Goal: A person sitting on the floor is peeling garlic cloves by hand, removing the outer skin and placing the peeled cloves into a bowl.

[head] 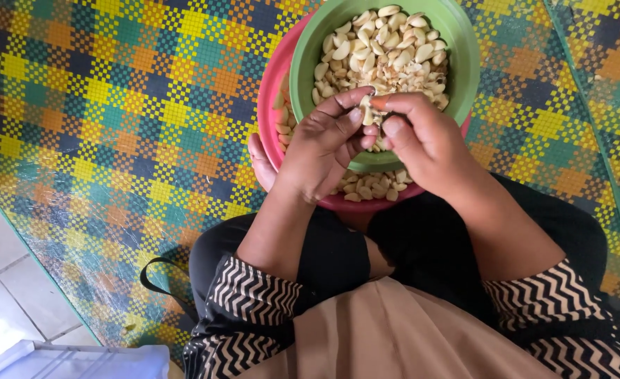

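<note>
My left hand [322,144] and my right hand [422,137] meet over the near rim of a green bowl [464,63] filled with pale peeled nuts [387,49]. Both hands pinch one small nut [376,103] with a reddish skin between fingertips and thumbs. The green bowl rests inside a pink bowl [266,105], which holds more pale nuts [373,186] under and around it. The pink bowl sits against my lap, on a woven mat.
A woven plastic mat [113,105] in yellow, blue, green and orange checks covers the floor. White floor tiles [1,281] show at the lower left. A white plastic tray [78,361] lies at the bottom left corner. My toes [259,163] show beside the pink bowl.
</note>
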